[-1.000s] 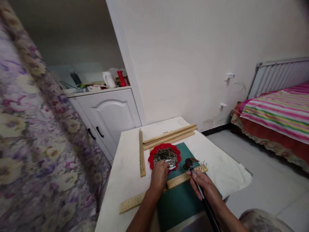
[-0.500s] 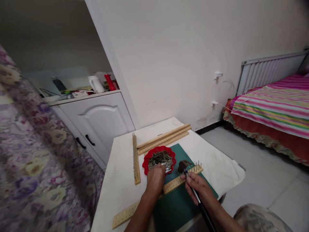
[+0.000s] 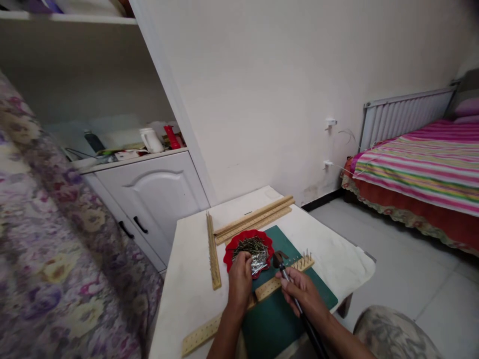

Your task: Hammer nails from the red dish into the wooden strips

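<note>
My right hand (image 3: 297,290) grips a claw hammer (image 3: 280,260) by its shaft, the head raised over a wooden strip. That strip (image 3: 268,287) has drilled holes, and several nails (image 3: 306,257) stand upright at its right end. It lies across a green mat (image 3: 279,324). At the near edge of a red scalloped dish (image 3: 229,244) is my left hand (image 3: 241,276), its fingers closed at the heap of loose nails (image 3: 256,248). Whether a nail is between those fingertips is too small to make out.
Another strip full of nails (image 3: 213,254) lies left of the dish. Long wooden strips (image 3: 258,218) lie behind it, and a drilled strip (image 3: 202,335) sits at the near left. All rest on a white-covered table (image 3: 187,279). A cabinet (image 3: 157,194) and a bed (image 3: 419,154) stand nearby.
The hammer head has shifted left, off the nailed end of the strip. My left hand has moved slightly at the dish, and its fingers now show above the nails. The view has tilted slightly.
</note>
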`<state>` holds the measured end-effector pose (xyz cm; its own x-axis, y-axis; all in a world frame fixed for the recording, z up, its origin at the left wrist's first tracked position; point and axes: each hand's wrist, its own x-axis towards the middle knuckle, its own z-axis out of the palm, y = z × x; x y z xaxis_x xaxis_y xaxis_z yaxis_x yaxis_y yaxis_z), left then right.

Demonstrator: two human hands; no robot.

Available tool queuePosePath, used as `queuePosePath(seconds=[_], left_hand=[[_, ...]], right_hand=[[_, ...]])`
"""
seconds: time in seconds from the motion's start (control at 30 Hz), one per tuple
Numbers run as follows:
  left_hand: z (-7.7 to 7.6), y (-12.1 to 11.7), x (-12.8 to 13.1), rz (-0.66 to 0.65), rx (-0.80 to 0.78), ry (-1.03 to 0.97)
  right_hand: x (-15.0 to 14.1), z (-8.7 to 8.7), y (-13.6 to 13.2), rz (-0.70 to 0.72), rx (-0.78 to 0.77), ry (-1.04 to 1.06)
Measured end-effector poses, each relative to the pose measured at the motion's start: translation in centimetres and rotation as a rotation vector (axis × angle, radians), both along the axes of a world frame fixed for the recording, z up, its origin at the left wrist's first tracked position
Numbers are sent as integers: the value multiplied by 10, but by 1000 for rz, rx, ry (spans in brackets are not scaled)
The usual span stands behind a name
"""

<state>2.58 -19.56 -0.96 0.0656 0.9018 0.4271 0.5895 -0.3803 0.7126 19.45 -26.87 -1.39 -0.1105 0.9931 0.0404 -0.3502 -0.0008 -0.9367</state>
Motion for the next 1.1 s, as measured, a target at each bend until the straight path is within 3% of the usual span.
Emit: queuePosePath(seconds=[0.17,0.3,0.4,0.6,1.1], left_hand=[[-2,-12,11,-95,-306,-628],[-12,-28,27,-175,-378,-813],[-20,-32,39,-149,-368,-762],[-26,-33,60,-115,-294,-474],[-35,-38,77,-47,-170,-209]], right_hand=[[5,8,-8,-31,22,-29],[24,14,-9,-80,33,13],[44,16,-7,-142,46,68],[72,5,-5,-205,45,85],[81,-9,-20,-182,14,30]])
